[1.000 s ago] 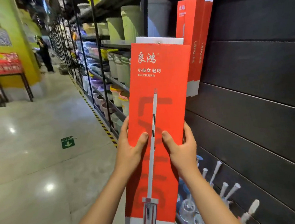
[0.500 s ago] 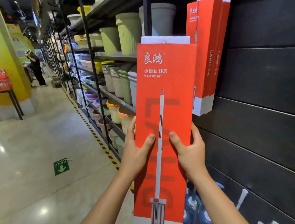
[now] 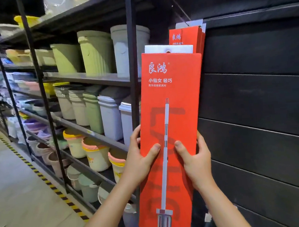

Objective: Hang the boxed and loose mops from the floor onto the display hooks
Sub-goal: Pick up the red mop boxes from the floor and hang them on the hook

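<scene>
A person holds a tall, flat red cardboard mop box [image 3: 170, 111] upright in front of a dark slatted display wall [image 3: 262, 112]. The left hand [image 3: 140, 161] grips the box's left edge, thumb pressed on the front face and fingers curled behind. The right hand [image 3: 194, 161] mirrors it on the right edge, thumb on the front, fingers wrapped around the side. Both hold at about mid-height.

A white hanging tab with a small hole [image 3: 168, 48] sticks up from the box top. Just behind and above it hang more red mop boxes [image 3: 185, 36] on a thin metal display hook [image 3: 178, 5] that juts out from the wall. The held box is below that hook and not yet on it; whether its tab touches the hanging boxes is hard to tell.

The box looks stiff and light for its length, probably top-heavy to steer, with smooth printed card that could slip. A two-sided grip at the middle seems sound; the thin tab may tear if forced.

To the left, metal shelves [image 3: 91, 78] carry stacked plastic bins and buckets.
</scene>
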Tool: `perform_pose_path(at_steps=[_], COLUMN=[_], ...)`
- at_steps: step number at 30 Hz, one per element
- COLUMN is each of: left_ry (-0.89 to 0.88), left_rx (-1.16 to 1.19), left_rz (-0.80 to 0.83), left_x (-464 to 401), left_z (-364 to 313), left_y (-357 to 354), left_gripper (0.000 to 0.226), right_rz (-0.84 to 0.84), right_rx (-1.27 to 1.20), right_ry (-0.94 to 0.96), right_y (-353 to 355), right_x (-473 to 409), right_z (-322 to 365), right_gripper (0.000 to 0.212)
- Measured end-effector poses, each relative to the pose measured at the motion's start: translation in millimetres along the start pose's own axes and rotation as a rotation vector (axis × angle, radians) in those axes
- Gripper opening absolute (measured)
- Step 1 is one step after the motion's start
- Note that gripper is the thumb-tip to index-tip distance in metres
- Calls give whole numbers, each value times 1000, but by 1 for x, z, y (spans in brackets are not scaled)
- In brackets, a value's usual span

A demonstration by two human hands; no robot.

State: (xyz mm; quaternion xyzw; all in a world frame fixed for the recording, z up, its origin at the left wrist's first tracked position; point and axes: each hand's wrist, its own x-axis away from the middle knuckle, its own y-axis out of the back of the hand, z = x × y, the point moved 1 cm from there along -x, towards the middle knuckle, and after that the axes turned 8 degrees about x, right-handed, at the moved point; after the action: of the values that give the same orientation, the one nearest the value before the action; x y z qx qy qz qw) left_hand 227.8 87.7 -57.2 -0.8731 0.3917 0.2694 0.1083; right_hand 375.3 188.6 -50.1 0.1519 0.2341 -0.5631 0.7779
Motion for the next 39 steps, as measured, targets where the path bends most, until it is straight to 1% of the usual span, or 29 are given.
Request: perform_pose_path(at_steps=[2, 6, 9, 10, 14, 18, 20, 22, 24, 26, 28, 32, 35, 37, 38, 39], left_ry=[14, 9, -30, -41, -85, -157, -197, -253, -300, -282, -255, -294, -335, -372, -386, -403], left_rx=[40, 93, 133, 146, 163, 197, 203, 171, 152, 158, 166, 221, 260, 257, 243, 227], left_rz=[30, 156, 234, 251, 235, 283, 272, 250, 259, 292, 323, 351, 386, 409, 422, 435], left_x=[-19, -58, -94, -108, -171, -242, -275, -305, -330, -350, -369, -408, -433, -449, -458, -465], left_z=[7, 6, -3, -6, -23, -58, -75, -89, -95, -95, -91, -84, -89, -98, -101, -106], left_y=[18, 38, 39, 38, 32, 27, 23, 21, 20, 19, 17, 8, 2, 1, 2, 4], left_gripper=[78, 92, 98, 101, 107, 100, 103, 101, 95, 84, 80, 92, 92, 84, 77, 64], right_rz=[-24, -99, -169, -180, -194, -204, -202, -188, -181, -178, -188, -233, -286, -316, -325, -335], right_rx=[16, 43, 81, 87, 110, 139, 157, 163, 159, 168, 177, 192, 221, 242, 255, 265], right_ry=[1, 23, 42, 45, 66, 82, 92, 105, 125, 140, 156, 178, 211, 238, 253, 264], right_y=[-17, -44, -58, -60, -62, -57, -56, -58, -61, -66, -71, -78, -85, -92, -94, -97], right_x=[-6, -15, -28, -33, -58, -85, -99, -114, -129, -142, -154, -184, -206, -222, -229, -236], right_z=[2, 6, 6, 6, 5, -6, -13, -20, -27, -33, -37, -35, -34, -29, -26, -23], right_gripper=[55, 58, 76, 79, 75, 75, 75, 79, 83, 85, 86, 86, 82, 79, 78, 77])
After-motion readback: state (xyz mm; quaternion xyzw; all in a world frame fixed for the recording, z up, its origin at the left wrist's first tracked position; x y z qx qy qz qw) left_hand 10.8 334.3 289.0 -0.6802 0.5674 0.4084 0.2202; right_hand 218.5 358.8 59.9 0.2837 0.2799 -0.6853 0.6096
